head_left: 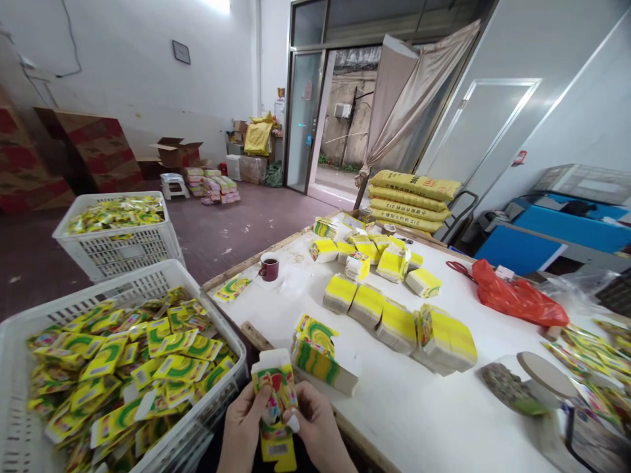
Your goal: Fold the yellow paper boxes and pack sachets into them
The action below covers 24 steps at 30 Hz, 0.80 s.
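Note:
My left hand [245, 415] grips the left side of a small yellow printed carton [277, 445], thumb on its front. On the other side, my right hand [315, 412] has its fingers closed around the same carton. A white flap sticks up at its top, and a yellow flap with a barcode hangs below. Something small and white shows at my right thumb; I cannot make out what it is. Just beyond my hands stands a stack of flat cartons [323, 368] on the white table [394, 414], with one carton lying on top.
Left of me, a white crate [162, 276] holds many yellow cartons; another crate [131, 253] stands behind. Bundled carton stacks [397, 322] line the table. A coffee mug [269, 267] sits near its left edge. Rightward lie a red plastic bag [517, 295] and a tipped jar [537, 378].

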### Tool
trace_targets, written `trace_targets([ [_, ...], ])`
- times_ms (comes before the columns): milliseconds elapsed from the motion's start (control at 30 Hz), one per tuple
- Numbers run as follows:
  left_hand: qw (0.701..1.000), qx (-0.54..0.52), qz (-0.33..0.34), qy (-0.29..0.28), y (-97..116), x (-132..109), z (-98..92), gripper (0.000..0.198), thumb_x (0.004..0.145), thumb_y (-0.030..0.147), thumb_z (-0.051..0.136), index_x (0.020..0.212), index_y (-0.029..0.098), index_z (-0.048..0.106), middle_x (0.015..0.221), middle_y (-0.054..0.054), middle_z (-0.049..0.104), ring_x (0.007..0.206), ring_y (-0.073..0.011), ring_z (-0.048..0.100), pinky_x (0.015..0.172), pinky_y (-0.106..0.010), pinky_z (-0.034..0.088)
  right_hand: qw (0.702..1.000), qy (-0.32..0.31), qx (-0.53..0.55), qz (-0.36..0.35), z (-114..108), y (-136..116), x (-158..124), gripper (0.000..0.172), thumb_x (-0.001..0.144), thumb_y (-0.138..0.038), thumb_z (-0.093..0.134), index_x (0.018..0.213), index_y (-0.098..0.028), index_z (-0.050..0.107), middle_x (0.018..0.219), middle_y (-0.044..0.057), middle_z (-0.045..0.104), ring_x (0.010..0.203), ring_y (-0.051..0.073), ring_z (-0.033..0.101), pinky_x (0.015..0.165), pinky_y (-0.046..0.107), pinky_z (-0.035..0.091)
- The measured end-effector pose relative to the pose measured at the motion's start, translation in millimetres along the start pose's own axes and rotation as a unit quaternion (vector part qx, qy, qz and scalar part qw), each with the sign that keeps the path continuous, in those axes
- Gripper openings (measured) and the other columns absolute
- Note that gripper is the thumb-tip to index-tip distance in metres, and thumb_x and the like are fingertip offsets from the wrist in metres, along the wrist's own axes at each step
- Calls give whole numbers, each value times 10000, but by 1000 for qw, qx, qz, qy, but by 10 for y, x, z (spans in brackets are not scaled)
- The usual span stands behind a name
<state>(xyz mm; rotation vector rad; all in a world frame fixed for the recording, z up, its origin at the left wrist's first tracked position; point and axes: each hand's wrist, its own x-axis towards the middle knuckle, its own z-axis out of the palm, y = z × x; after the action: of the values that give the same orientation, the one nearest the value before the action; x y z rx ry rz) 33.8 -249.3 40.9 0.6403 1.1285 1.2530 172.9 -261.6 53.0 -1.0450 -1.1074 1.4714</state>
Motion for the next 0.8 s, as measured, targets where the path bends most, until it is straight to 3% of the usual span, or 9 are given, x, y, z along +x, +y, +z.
trace_targets([
  [100,997,24,-17,-65,173,64,-65,447,601,577,846,752,163,766,695,-60,729,671,-226,652,665,-304,528,998,-2,-58,-4,-123,-105,-27,342,782,-523,701,777,-183,660,755,3,591,720,158,519,681,278,402],
  [167,992,-15,-33,-121,349,113,-117,545,578,651,821,815,162,787,794,-114,757,751,-264,682,743,-357,547,985,-38,-166,-17,-228,-248,-50,215,822,-404,668,807,-203,742,749,9,622,732,168,551,677,281,404],
  [267,979,-55,-94,-171,595,139,-185,655,575,715,761,978,198,782,1095,-183,743,904,-332,702,787,-453,556,923,-136,-354,-66,-327,-487,-83,202,854,-230,621,904,-294,806,763,17,666,747,170,585,679,288,401],
  [367,965,70,-143,-209,621,49,-201,536,525,444,863,1023,271,768,1141,-127,741,958,-349,703,853,-500,544,861,-187,-455,-125,-296,-595,-94,241,884,-215,626,959,-365,800,784,25,702,757,176,590,693,306,411],
  [467,925,153,-92,-335,388,-91,-186,687,522,176,823,1189,288,700,1216,-64,705,1160,-329,629,1059,-480,440,834,-192,-483,-182,-237,-513,-98,281,877,-208,652,999,-428,777,898,22,736,866,207,605,815,364,442],
  [533,931,154,-67,-323,193,-149,-180,686,601,162,726,1273,259,630,1256,-69,673,1195,-314,607,1078,-464,426,862,-125,-455,-183,-238,-379,-115,439,809,-178,702,1164,-437,716,1172,38,698,1086,270,585,988,458,418],
  [667,957,233,27,-172,-2,-209,-142,796,610,148,696,1370,240,481,1241,-104,675,1151,-317,629,1050,-431,445,960,96,-247,-86,-244,-42,-183,798,792,-352,729,1513,-281,396,1546,111,408,1444,346,326,1190,544,254],
  [733,951,255,82,-156,1,-262,-67,796,604,152,702,1360,242,467,1181,-105,697,1082,-317,658,997,-407,475,991,89,-95,-18,-190,96,-198,785,843,-529,657,1514,-234,376,1519,131,448,1421,320,389,1177,503,309],
  [800,951,241,104,-162,22,-325,34,750,581,163,702,1302,260,515,1091,-83,718,974,-310,688,905,-384,513,997,33,27,64,-113,179,-179,748,852,-672,568,1429,-204,484,1361,149,594,1316,319,521,1098,497,411],
])
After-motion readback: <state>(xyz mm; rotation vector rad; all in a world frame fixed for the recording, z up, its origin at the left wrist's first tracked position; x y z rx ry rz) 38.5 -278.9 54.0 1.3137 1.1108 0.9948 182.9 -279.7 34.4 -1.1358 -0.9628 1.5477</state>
